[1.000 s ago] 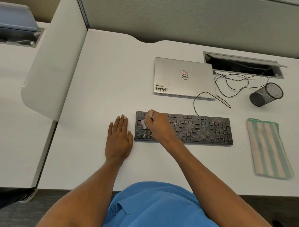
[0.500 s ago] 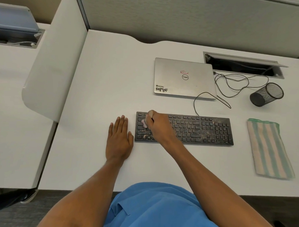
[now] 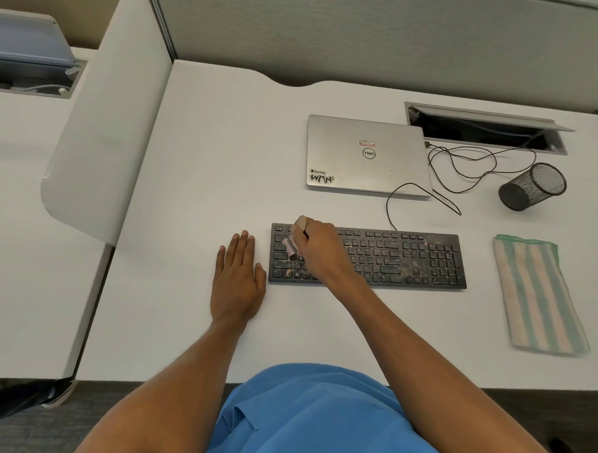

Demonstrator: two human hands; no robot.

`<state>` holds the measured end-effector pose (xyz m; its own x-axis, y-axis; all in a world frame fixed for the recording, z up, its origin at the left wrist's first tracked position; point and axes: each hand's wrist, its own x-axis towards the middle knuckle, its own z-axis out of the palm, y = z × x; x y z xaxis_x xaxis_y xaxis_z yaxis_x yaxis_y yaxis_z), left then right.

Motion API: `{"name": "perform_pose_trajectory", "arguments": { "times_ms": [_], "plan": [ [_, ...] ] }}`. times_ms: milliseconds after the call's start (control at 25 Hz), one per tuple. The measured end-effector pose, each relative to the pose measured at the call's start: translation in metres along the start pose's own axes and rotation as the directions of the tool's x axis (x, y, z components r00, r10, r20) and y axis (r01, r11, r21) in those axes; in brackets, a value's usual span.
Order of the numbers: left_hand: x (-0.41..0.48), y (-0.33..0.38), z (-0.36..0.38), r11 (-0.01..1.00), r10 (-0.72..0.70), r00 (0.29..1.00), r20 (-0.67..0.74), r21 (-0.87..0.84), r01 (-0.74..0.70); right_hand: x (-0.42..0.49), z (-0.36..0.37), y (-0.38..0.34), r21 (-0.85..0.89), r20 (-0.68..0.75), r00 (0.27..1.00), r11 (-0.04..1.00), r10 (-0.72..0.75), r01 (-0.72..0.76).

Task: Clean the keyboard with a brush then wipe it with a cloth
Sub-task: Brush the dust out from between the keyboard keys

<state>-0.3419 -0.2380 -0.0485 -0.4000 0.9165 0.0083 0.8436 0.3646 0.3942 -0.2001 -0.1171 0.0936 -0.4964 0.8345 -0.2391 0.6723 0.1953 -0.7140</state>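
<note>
A black keyboard [image 3: 402, 260], speckled with pale dust and crumbs, lies across the middle of the white desk [image 3: 198, 146]. My right hand [image 3: 319, 249] grips a small brush [image 3: 289, 245] over the keyboard's left end, its pale bristles down on the keys and the handle tip sticking out above my fist. My left hand [image 3: 238, 278] rests flat on the desk just left of the keyboard, fingers straight. A striped green and peach cloth [image 3: 536, 293] lies folded on the desk to the right of the keyboard.
A closed silver laptop [image 3: 367, 155] sits behind the keyboard, with black cables [image 3: 464, 168] looping to an open cable hatch [image 3: 483, 128]. A black mesh pen cup [image 3: 532, 187] lies tipped on its side at the right. A white divider panel [image 3: 103, 115] borders the left.
The brush in my right hand has shifted slightly over the left keys. My left hand stays flat on the desk.
</note>
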Motion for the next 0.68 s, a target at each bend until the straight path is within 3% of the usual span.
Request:
{"name": "perform_pose_trajectory", "arguments": {
  "times_ms": [120, 320, 680],
  "plan": [
    [0.000, 0.001, -0.001, 1.000, -0.001, 1.000, 0.000, -0.003, 0.001, 0.003, -0.007, 0.003, -0.068, 0.004, 1.000, 0.997, 0.027, -0.027],
    [0.000, 0.001, -0.001, 1.000, -0.002, 1.000, -0.004, 0.000, 0.002, 0.003, -0.010, -0.001, 0.095, -0.128, 0.992, 0.995, 0.020, -0.008],
    [-0.001, 0.001, -0.002, 1.000, -0.005, 1.000, 0.003, -0.005, 0.005, 0.003, -0.008, -0.001, -0.081, 0.014, 0.999, 0.996, 0.035, -0.034]
  ]
}}
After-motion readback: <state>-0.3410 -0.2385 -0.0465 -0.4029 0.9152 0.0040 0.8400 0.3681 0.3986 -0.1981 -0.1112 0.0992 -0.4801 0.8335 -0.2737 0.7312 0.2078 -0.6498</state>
